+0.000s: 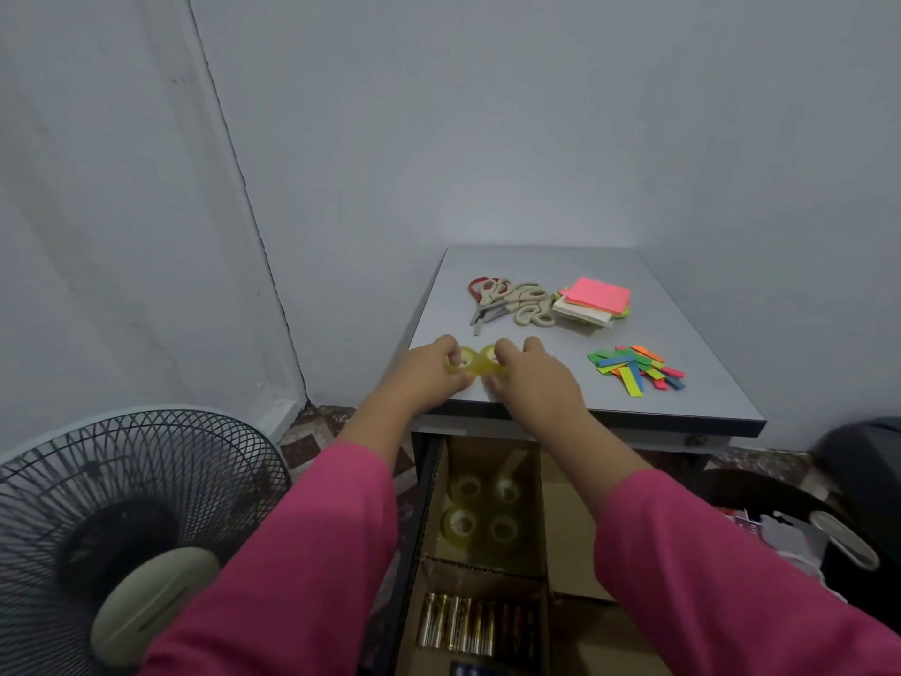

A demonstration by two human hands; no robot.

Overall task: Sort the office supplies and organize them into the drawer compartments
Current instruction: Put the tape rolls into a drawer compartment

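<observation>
Pink-sleeved arms stretched fwd, left hand [431, 370] pinching yellow tape roll [462, 365], right hand [534, 378] pinching 2nd roll [489, 365], rolls touching at desk edge [634, 417]

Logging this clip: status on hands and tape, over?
Left hand and right hand each grip a tape roll at table edge. Four rolls already in drawer. Nothing blocking.
</observation>
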